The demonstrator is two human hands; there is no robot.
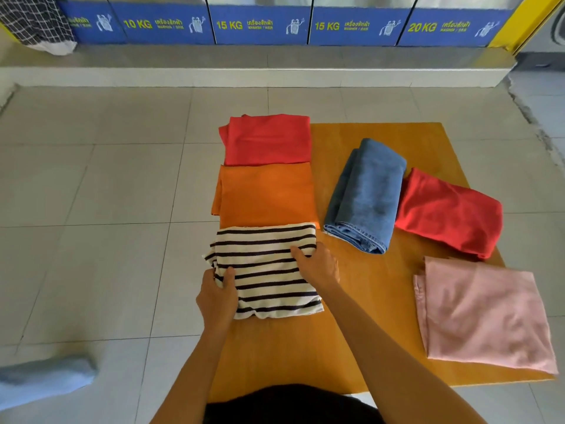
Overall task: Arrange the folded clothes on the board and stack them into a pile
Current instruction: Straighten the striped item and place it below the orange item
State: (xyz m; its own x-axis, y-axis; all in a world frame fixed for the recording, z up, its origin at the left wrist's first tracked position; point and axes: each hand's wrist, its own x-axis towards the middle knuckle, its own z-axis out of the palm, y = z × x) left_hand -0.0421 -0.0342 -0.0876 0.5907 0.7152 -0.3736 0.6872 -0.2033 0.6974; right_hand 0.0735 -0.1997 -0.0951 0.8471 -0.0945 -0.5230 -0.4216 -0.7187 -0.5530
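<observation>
An orange-brown board point(360, 316) lies on the tiled floor. Along its left edge sit three folded pieces in a column: a red one point(267, 139) farthest, an orange one point(266, 194) in the middle, a black-and-white striped one point(266, 276) nearest. My left hand point(217, 296) pinches the striped piece's left edge. My right hand point(318, 264) lies on its right edge, fingers curled over the cloth. To the right lie folded blue jeans point(365, 197), a crumpled red garment point(449, 212) and a folded pink piece point(483, 313).
A raised step point(244, 71) with blue-labelled washing machines point(260, 24) runs across the back. Checked cloth point(33, 19) hangs at the top left. A pale blue cloth point(42, 381) lies on the floor at the lower left.
</observation>
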